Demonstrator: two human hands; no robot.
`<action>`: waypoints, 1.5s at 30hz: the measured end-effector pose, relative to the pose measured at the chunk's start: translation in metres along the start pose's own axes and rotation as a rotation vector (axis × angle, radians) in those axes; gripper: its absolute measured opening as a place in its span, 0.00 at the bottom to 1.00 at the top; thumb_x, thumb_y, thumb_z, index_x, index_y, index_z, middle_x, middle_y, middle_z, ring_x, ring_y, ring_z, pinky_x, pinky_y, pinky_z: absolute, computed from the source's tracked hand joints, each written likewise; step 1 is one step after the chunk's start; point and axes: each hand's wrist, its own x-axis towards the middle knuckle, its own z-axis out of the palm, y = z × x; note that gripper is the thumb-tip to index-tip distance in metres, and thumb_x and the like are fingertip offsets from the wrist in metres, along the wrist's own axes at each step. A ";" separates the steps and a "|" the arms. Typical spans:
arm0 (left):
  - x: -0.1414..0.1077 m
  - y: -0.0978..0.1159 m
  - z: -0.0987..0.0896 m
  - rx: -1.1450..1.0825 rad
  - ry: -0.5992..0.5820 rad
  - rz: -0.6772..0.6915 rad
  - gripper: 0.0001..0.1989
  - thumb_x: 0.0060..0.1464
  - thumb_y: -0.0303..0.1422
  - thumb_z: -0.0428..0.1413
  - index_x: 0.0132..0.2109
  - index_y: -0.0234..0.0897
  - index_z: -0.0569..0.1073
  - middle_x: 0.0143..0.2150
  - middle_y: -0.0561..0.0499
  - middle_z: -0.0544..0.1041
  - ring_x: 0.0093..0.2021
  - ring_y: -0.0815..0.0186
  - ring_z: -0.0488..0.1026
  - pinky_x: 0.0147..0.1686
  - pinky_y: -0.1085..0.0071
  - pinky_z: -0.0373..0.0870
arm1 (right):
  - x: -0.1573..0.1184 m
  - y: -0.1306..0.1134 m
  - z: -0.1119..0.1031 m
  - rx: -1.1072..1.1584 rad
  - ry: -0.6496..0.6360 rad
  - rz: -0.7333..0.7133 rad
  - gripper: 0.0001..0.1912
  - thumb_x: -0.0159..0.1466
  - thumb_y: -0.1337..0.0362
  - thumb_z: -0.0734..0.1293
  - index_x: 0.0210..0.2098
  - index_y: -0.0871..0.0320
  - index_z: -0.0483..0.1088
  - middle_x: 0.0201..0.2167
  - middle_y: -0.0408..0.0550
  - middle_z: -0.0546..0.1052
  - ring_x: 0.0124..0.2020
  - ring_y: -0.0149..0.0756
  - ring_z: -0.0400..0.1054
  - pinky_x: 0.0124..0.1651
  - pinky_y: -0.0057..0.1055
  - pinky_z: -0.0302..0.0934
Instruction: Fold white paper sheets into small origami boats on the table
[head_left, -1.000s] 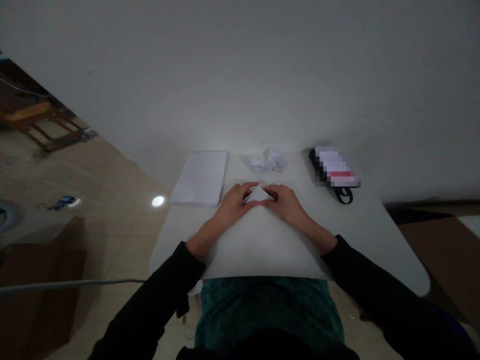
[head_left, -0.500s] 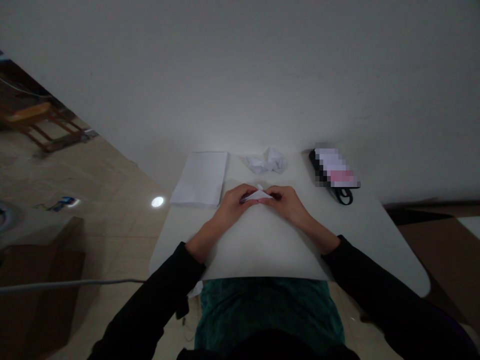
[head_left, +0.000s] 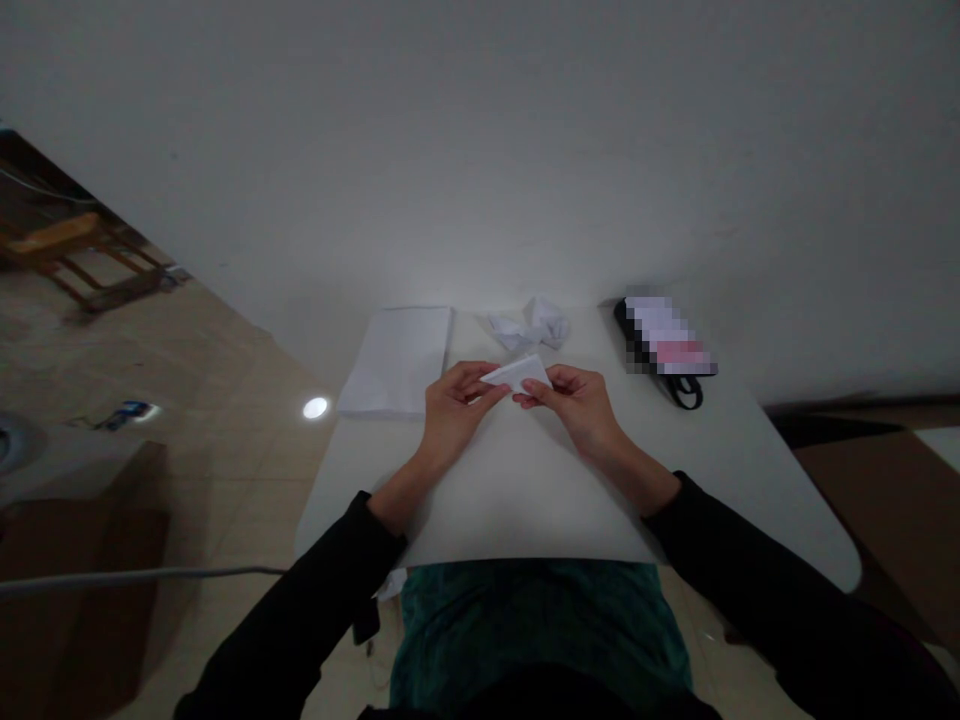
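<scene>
Over the bench [head_left: 525, 500] centre, a folded paper triangle [head_left: 519, 373] lies long axis crosswise, pinched at opposite ends by the left grip [head_left: 456, 408] and right grip [head_left: 574, 405].

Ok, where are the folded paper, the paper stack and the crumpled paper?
Folded paper [head_left: 517, 373]: head view, on its top face.
Paper stack [head_left: 395, 362]: head view, on the top sheet.
Crumpled paper [head_left: 547, 322]: head view, on its upper folds.
</scene>
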 end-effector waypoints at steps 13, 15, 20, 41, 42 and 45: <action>-0.001 0.005 0.003 -0.088 0.083 -0.081 0.18 0.51 0.42 0.63 0.44 0.34 0.79 0.38 0.45 0.83 0.37 0.60 0.82 0.42 0.64 0.79 | -0.001 -0.004 0.003 0.059 0.037 0.027 0.17 0.48 0.53 0.78 0.29 0.60 0.78 0.27 0.49 0.81 0.27 0.39 0.77 0.37 0.39 0.75; 0.001 0.004 0.001 -0.110 0.119 -0.066 0.18 0.52 0.43 0.62 0.43 0.33 0.79 0.39 0.44 0.83 0.36 0.61 0.82 0.43 0.64 0.79 | 0.000 -0.004 0.001 0.076 0.049 0.034 0.18 0.47 0.53 0.78 0.29 0.60 0.78 0.26 0.49 0.81 0.27 0.39 0.77 0.37 0.40 0.75; 0.003 0.005 -0.004 -0.112 0.136 -0.065 0.21 0.58 0.48 0.55 0.43 0.31 0.75 0.37 0.43 0.82 0.34 0.62 0.82 0.38 0.66 0.80 | 0.000 0.000 -0.005 0.131 0.076 0.073 0.18 0.46 0.53 0.79 0.28 0.60 0.77 0.27 0.48 0.81 0.28 0.38 0.77 0.39 0.39 0.75; -0.009 0.021 0.004 0.015 -0.139 -0.185 0.32 0.49 0.41 0.64 0.59 0.38 0.65 0.21 0.58 0.76 0.15 0.72 0.69 0.14 0.79 0.66 | -0.006 0.003 0.000 0.131 -0.103 0.124 0.19 0.50 0.52 0.77 0.34 0.59 0.77 0.28 0.47 0.81 0.28 0.38 0.77 0.33 0.35 0.74; -0.009 0.021 0.004 0.033 -0.151 -0.191 0.30 0.50 0.41 0.64 0.58 0.38 0.67 0.21 0.58 0.75 0.15 0.73 0.68 0.14 0.79 0.65 | -0.007 0.002 0.000 0.122 -0.127 0.125 0.19 0.50 0.52 0.77 0.35 0.59 0.77 0.27 0.47 0.81 0.27 0.37 0.77 0.32 0.33 0.73; -0.008 0.017 0.002 0.068 -0.180 -0.183 0.21 0.54 0.42 0.60 0.51 0.35 0.74 0.18 0.57 0.72 0.14 0.76 0.64 0.14 0.81 0.63 | -0.008 0.003 0.002 0.081 -0.173 0.106 0.19 0.51 0.51 0.76 0.35 0.59 0.77 0.25 0.47 0.81 0.26 0.36 0.77 0.28 0.29 0.70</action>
